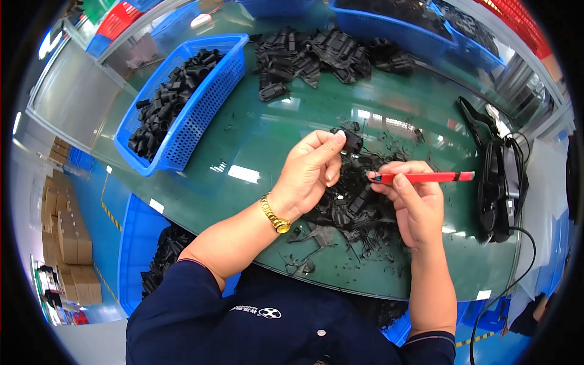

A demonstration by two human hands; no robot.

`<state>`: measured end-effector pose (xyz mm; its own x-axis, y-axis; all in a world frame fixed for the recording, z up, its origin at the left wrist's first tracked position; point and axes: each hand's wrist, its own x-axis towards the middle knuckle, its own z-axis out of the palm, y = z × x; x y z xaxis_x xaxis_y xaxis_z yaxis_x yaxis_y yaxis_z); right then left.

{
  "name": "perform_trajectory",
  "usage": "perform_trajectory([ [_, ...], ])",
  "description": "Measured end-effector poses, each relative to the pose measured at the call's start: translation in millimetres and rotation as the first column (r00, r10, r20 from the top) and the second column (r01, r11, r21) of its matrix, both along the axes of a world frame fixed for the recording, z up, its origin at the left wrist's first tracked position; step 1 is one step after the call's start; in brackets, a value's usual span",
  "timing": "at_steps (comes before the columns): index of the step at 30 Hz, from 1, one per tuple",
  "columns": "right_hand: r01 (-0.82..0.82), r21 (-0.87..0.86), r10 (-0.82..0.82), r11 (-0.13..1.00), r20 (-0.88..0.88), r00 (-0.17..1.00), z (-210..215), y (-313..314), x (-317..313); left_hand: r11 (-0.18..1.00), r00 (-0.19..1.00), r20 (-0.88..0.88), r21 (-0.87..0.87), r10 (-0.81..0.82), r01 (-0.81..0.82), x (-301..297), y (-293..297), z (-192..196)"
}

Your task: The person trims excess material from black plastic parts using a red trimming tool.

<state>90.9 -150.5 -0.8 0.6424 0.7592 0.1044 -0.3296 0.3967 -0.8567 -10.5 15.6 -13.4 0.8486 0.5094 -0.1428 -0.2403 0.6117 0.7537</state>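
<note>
Between the thumb and fingers of my left hand (310,170) is a small black plastic part (353,143), held up over the table. My right hand (417,201) grips a red-handled trimming knife (435,177), its handle pointing right and its tip toward the left hand. The tip is too small to make out clearly, and it is apart from the part. Beneath both hands lies a heap of black plastic scraps and thin trimmings (359,213), spread toward the table's near edge.
A blue perforated basket (204,115) of short black pieces stands at the left on the green table (267,131). Untrimmed-looking black parts (340,55) are piled at the back, before blue bins (395,30). A black corded device (502,188) lies right. Another blue bin (131,243) sits below left.
</note>
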Motion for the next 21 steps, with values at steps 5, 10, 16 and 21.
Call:
perform_trajectory([
  [5,-0.070,0.013,0.071,0.997,-0.055,0.996,-3,-2,0,0.996,0.999,0.032,0.081,-0.034,0.031,2,-9,-4],
  [10,-0.060,0.034,0.062,0.998,-0.074,0.995,-2,-1,3,0.989,0.998,0.042,0.143,-0.048,0.042,1,-13,-3],
  [16,0.161,-0.097,-0.166,0.982,-0.040,0.985,-4,1,4,0.988,0.997,0.054,0.144,-0.064,0.056,-6,-10,5],
  [21,0.276,-0.088,-0.276,0.957,0.015,0.961,-3,-11,13,0.995,0.958,0.272,-0.071,0.088,-0.071,-10,65,44],
])
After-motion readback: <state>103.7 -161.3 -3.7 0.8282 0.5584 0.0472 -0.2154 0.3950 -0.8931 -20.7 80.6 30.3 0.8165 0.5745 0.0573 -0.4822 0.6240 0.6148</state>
